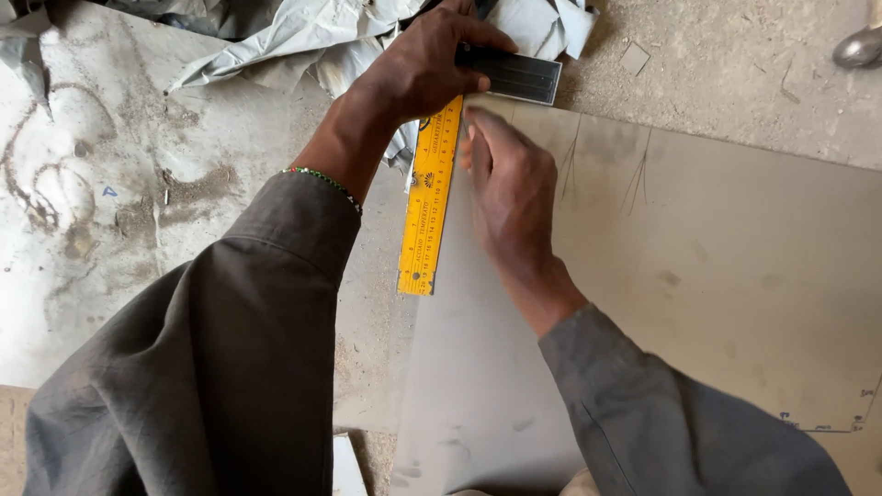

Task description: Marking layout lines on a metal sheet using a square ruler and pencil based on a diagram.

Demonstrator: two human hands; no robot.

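Sheet metal [717, 294], grey, flat and dusty, lies on the concrete floor [735, 64] and fills the right half of the view; its near edge runs down the middle. It looks thin but stiff, probably light for its spread, springy if lifted by one corner and sharp along the cut edges, so I would take it by two opposite sides rather than an edge end. Faint scratched lines mark its upper part.

Across its left edge sits a try square: a yellow ruler blade [428, 197] with a dark stock [514, 75] butted against the sheet's top corner. Rigid and smooth, it would slip on dusty metal unless pressed down.

Left hand [418, 69], arm reaching forward, clamps the stock, fingers curled over it. Right hand [510, 188] rests on the sheet beside the blade, fingers pressed together; whether they pinch a scriber I cannot tell. Crumpled scrap sheets [312, 37] lie beyond.
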